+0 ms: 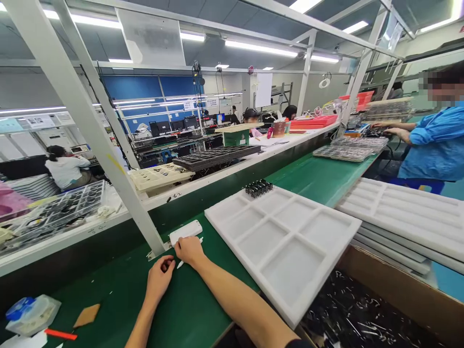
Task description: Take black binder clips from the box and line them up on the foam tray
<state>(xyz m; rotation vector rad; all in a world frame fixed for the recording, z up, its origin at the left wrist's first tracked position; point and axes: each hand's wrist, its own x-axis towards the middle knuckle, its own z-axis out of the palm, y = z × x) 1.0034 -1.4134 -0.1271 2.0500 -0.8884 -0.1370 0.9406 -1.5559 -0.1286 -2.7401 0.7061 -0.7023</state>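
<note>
My left hand [160, 276] is over the green work surface with its fingers curled inward. What it holds, if anything, is hidden. Just to its right, my right hand [189, 250] is closed at the near edge of a white oblong case [186, 232]. Its fingertips are out of sight, so I cannot tell whether it grips the case or only touches it. A slim white pen-like piece [180, 264] lies partly beneath my right hand, one end showing on each side.
A white foam tray [259, 263] with compartments holds several black parts [259, 187] at its far corner. Beside it stand a box of dark parts [362, 309] and stacked foam trays [406, 212]. A blue-lidded container [34, 314] is at left. A co-worker [431, 140] sits right.
</note>
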